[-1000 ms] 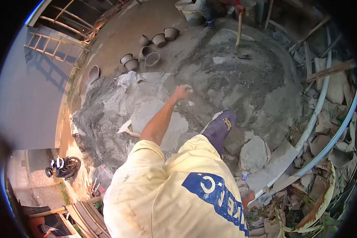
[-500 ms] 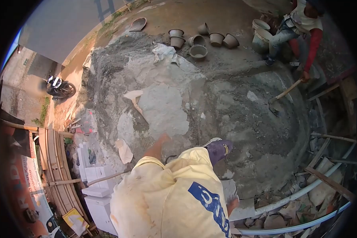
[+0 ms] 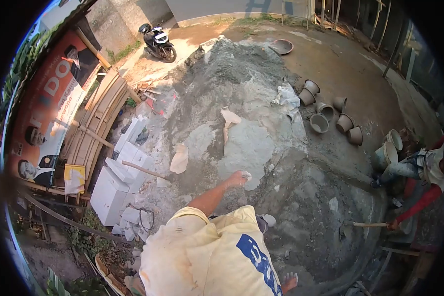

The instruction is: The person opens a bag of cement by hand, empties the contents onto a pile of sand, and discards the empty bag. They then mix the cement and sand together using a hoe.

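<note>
My left hand (image 3: 238, 179) is stretched forward over the pale grey cement patch (image 3: 251, 148) on the pile. Its fingers look curled, with something whitish at the tips; I cannot make out whether that is cement coating or a held piece. Low in the view, beside the yellow shirt (image 3: 197, 251), my right hand (image 3: 289, 283) hangs above the grey mix (image 3: 311, 237). Its fingers are apart, grey at the tips and holding nothing. A torn paper piece (image 3: 179, 159) and another torn strip (image 3: 229, 118) lie on the pile near my left hand.
At the right, a co-worker in red sleeves (image 3: 419, 204) grips a hoe (image 3: 365, 224) in the mix. Several buckets (image 3: 319, 123) stand or lie behind. White blocks (image 3: 114, 190), a wooden pole (image 3: 143, 169) and a banner (image 3: 49, 113) are left. A motorcycle (image 3: 159, 44) is parked beyond.
My view has turned left, so the pile, buckets and co-worker appear farther right. My left hand has swung forward and outward. More of my right hand shows.
</note>
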Available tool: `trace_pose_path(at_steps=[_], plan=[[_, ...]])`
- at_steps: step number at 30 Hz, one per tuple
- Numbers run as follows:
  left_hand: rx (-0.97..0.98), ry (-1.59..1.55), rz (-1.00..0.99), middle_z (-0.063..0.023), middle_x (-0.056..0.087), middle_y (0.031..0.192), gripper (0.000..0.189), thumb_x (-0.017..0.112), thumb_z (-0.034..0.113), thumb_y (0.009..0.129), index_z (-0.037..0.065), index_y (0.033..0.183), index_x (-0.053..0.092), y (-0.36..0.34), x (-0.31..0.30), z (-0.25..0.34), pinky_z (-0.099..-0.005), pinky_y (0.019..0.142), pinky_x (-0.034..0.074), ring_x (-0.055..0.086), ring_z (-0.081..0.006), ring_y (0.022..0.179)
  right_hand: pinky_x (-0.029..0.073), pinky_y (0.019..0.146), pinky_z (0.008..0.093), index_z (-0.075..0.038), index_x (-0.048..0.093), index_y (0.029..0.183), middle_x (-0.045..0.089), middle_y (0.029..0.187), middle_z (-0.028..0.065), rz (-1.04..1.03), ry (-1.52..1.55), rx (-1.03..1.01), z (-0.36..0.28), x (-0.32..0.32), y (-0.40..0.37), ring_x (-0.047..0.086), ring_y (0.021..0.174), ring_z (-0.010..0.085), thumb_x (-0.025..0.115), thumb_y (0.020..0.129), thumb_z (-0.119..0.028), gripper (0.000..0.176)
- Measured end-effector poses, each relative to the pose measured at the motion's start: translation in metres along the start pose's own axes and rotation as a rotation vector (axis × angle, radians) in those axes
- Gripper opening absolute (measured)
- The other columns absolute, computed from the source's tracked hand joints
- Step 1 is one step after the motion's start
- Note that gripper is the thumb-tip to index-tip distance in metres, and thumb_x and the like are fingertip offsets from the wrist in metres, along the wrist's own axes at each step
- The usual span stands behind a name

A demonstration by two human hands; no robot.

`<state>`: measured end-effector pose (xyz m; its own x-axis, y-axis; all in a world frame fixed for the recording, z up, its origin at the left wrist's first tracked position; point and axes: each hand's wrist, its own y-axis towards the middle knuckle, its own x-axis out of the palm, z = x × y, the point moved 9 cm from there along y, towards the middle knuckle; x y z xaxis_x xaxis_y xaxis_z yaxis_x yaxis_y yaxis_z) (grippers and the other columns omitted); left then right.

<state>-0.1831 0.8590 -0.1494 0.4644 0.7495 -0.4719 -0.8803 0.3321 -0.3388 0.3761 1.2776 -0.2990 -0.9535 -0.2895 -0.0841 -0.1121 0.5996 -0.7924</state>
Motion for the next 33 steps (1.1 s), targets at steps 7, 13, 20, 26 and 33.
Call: trace_pose_path(at_steps=[7,13,20,26,33], plan=[[-0.369,-0.047,0.346,-0.0137,0.064,0.082,0.022,0.055,0.022,0.075,0.005,0.083,0.066,-0.166,-0.060,-0.140,-0.0371,0.069,0.046,0.061,-0.0280,0.076,0.032,0.094,0.0547,-0.025,0.037,0.128,0.037,0.133,0.0073,-0.366,-0.150,0.042,0.038,0.035,0.034,0.036,0.119,0.0372,0.044,0.085,-0.043,0.047],[-0.526,-0.257,0.429,-0.0105,0.066,0.090,0.020,0.058,0.021,0.067,0.011,0.082,0.068,-0.343,-0.029,-0.258,-0.0365,0.066,0.049,0.062,-0.0266,0.077,0.044,0.071,0.0392,-0.003,0.046,0.120,0.055,0.112,0.0164,-0.267,-0.254,0.002,0.020,0.069,-0.022,0.056,0.092,0.0310,0.048,0.084,-0.030,0.045],[-0.610,-0.299,0.475,-0.0084,0.066,0.081,0.023,0.059,0.022,0.069,0.007,0.085,0.066,-0.367,0.033,-0.354,-0.0356,0.065,0.046,0.060,-0.0213,0.073,0.047,0.067,0.0384,0.002,0.047,0.119,0.055,0.107,0.0185,-0.359,-0.292,-0.097,0.012,0.081,0.014,0.058,0.088,0.0298,0.049,0.082,-0.023,0.045],[-0.517,-0.390,0.446,-0.0041,0.063,0.081,0.028,0.063,0.025,0.075,0.004,0.095,0.065,-0.311,0.024,-0.235,-0.0314,0.064,0.046,0.055,-0.0137,0.071,0.032,0.096,0.0482,-0.014,0.033,0.132,0.036,0.134,0.0113,-0.439,-0.532,0.100,-0.013,0.102,0.011,0.039,0.118,0.0329,0.041,0.086,-0.032,0.050],[-0.526,-0.342,0.468,-0.0080,0.064,0.082,0.028,0.061,0.024,0.075,0.004,0.094,0.065,-0.326,0.026,-0.233,-0.0318,0.066,0.046,0.058,-0.0170,0.073,0.027,0.102,0.0444,-0.004,0.024,0.136,0.030,0.138,0.0176,-0.508,-0.505,-0.122,-0.050,0.135,-0.059,0.034,0.124,0.0337,0.039,0.084,-0.031,0.060]])
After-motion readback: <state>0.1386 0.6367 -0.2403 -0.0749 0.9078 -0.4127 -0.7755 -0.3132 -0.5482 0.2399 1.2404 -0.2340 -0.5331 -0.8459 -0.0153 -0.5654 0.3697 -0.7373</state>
